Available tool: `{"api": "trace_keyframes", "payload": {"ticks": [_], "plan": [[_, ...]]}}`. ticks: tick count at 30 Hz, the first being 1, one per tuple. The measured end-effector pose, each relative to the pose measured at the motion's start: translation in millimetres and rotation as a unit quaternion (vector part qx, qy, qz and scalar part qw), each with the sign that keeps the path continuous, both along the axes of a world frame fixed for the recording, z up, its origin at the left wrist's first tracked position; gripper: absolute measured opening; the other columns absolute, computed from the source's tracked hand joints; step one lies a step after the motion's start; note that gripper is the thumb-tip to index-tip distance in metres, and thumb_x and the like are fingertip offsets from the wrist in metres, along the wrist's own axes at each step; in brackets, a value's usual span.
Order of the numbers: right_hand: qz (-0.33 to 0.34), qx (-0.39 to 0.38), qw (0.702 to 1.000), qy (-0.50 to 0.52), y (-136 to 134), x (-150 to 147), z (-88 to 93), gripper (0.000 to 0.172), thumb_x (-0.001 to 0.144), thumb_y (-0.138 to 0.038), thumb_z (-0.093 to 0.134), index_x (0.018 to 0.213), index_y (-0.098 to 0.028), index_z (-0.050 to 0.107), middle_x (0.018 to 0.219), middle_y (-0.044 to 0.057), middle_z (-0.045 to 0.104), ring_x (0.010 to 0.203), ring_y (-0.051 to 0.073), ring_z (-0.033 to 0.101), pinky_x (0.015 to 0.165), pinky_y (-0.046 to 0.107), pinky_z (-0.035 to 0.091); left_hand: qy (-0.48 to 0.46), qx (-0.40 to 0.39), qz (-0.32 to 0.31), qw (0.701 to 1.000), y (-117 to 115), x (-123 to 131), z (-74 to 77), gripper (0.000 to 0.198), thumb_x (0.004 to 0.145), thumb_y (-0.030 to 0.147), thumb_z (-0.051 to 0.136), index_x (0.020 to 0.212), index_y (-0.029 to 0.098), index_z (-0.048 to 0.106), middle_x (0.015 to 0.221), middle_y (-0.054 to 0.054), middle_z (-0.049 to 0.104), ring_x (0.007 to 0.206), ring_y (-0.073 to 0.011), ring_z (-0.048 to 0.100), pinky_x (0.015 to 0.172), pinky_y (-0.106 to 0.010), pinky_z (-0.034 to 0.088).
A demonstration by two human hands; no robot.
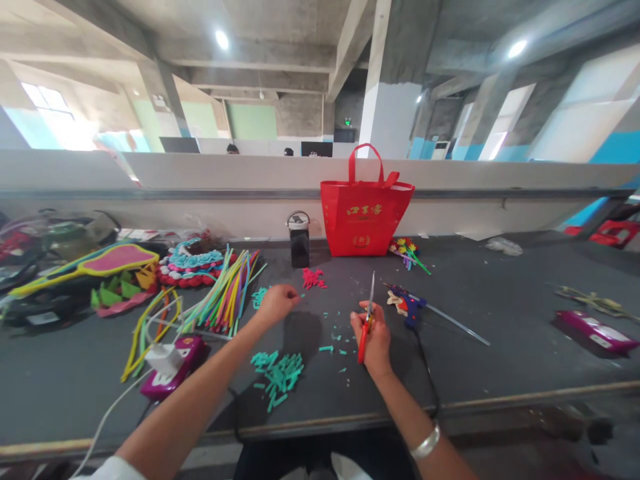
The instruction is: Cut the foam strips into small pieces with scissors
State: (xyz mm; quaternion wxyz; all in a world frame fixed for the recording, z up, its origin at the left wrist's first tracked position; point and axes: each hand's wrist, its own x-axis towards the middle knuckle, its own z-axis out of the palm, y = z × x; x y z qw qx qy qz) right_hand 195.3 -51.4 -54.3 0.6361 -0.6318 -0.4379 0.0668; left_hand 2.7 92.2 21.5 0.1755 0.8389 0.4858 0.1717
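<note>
My left hand (279, 305) is closed in a pinch, with a small teal piece (303, 295) showing at its fingertips. Its arm reaches over the dark table, beside a little teal pile (259, 297) that it partly hides. In my right hand (376, 341) is a pair of scissors (365, 339) with red handles, blades pointing up and away. Teal scraps (326, 349) lie scattered between the two hands. Closer to the table's front edge is a larger heap of short teal pieces (278, 375). Short pink-red pieces (313, 278) form another pile farther back.
A red bag (367, 217) and a black lantern-like item (300, 245) stand at the back. Right of the scissors lies a blue glue gun (413, 308) with a cord. Colourful pipe cleaners (225, 290) and a purple power strip (175, 370) occupy the left.
</note>
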Motion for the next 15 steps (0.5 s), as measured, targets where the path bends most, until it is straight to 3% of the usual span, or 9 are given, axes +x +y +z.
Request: {"api": "trace_keyframes", "payload": {"ticks": [2, 6, 11, 15], "plan": [[-0.017, -0.012, 0.999, -0.043, 1, -1, -2.8, 0.032, 0.084, -0.042, 0.053, 0.106, -0.019, 0.052, 0.080, 0.001, 0.061, 0.061, 0.012, 0.058, 0.063, 0.024, 0.048, 0.058, 0.057, 0.063, 0.995, 19, -19, -1.4, 0.023, 0.075, 0.029, 0.053, 0.080, 0.017, 0.072, 0.077, -0.006, 0.070, 0.075, -0.0191, 0.061, 0.063, -0.025, 0.038], [-0.032, -0.042, 0.993, -0.106, 2, -2, -5.6, 0.033, 0.085, -0.044, 0.051, 0.106, -0.019, 0.054, 0.074, 0.000, 0.061, 0.056, 0.012, 0.056, 0.059, 0.023, 0.045, 0.110, 0.080, 0.135, 0.982, 41, -46, -13.7, 0.024, 0.077, 0.031, 0.053, 0.086, 0.019, 0.072, 0.088, -0.007, 0.073, 0.084, -0.0215, 0.064, 0.067, -0.025, 0.041], [-0.051, -0.067, 0.988, -0.126, 1, -2, -3.0, 0.035, 0.086, -0.042, 0.047, 0.110, -0.018, 0.056, 0.073, 0.001, 0.065, 0.062, 0.014, 0.061, 0.061, 0.023, 0.044, 0.109, 0.079, 0.129, 0.983, 47, -58, -22.7, 0.026, 0.078, 0.022, 0.049, 0.091, 0.020, 0.071, 0.093, -0.005, 0.073, 0.089, -0.0208, 0.064, 0.071, -0.025, 0.043], [-0.080, -0.094, 0.982, -0.146, -1, -3, -1.3, 0.040, 0.084, -0.043, 0.048, 0.112, -0.017, 0.060, 0.071, 0.002, 0.067, 0.063, 0.016, 0.063, 0.061, 0.024, 0.044, 0.092, 0.106, 0.105, 0.985, 37, -48, -14.0, 0.026, 0.079, 0.021, 0.049, 0.095, 0.019, 0.070, 0.101, -0.007, 0.070, 0.094, -0.0213, 0.062, 0.079, -0.028, 0.042]]}}
